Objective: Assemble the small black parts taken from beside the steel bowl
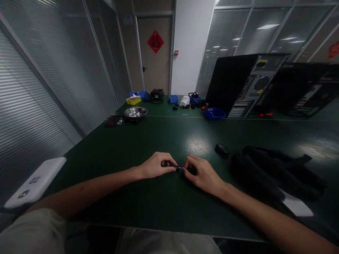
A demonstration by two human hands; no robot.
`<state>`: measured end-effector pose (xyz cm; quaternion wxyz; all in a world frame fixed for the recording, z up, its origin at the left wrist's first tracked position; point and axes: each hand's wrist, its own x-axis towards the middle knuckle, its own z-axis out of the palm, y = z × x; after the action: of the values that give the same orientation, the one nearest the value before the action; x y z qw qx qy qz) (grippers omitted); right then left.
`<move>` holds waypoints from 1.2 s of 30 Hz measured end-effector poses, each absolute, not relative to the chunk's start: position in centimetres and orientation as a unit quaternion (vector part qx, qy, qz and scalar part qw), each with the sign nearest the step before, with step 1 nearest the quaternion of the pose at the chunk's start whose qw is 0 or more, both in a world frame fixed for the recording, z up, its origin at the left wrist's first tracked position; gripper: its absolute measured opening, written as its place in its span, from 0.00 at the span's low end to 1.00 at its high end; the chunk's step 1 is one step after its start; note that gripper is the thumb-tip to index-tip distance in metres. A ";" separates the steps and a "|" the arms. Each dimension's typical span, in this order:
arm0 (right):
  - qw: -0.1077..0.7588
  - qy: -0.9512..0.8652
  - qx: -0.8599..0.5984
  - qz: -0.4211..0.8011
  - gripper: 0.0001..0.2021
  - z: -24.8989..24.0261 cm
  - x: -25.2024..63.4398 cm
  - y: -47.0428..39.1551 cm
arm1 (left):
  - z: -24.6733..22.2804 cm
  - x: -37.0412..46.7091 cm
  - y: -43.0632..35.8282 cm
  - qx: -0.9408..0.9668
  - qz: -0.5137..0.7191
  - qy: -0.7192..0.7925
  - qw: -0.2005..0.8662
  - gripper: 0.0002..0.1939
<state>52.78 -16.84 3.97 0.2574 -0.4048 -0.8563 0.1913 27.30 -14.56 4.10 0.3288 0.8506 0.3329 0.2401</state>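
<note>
Over the middle of the green table (169, 208), my two hands meet fingertip to fingertip. A small, dark, thin piece (178, 168) shows between them, too small to name. My left hand (156, 165) pinches its left end between thumb and fingers. From the other side, my right hand (202, 173) comes in with thumb and index finger pressed together at the piece's right end. Whatever lies inside the right-hand pinch is hidden by the fingers.
To the right lie a black mouse (221, 150) and a black bag (275, 173). A metal bowl (136, 112) with small pieces stands at the back left. Along the back are a yellow tray (133, 100), a blue bin (215, 113) and computer towers (235, 84). A white device (35, 181) sits far left.
</note>
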 end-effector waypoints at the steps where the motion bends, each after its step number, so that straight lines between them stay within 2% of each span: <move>1: 0.259 -0.856 -0.404 0.190 0.03 4.0 52.8 -16.9 | 4.1 27.3 -14.5 0.850 0.239 0.333 0.330 0.12; 12: 0.244 -0.861 -0.404 0.189 0.03 4.3 53.0 -17.0 | 3.9 27.2 -14.4 0.852 0.238 0.331 0.329 0.12; 21: 0.272 -0.855 -0.389 0.208 0.04 3.8 53.0 -16.9 | 3.8 27.1 -14.2 0.851 0.237 0.331 0.332 0.12; 29: 0.252 -0.870 -0.384 0.179 0.03 3.6 52.1 -17.2 | 3.6 27.0 -14.1 0.857 0.247 0.317 0.323 0.13; 36: 0.267 -0.866 -0.367 0.208 0.03 3.5 51.5 -17.0 | 3.6 26.9 -13.9 0.849 0.255 0.308 0.346 0.13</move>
<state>51.52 -16.97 3.46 0.2668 -0.3672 -0.8664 0.2083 26.88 -13.89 3.58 0.3456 0.8488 0.3085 0.2550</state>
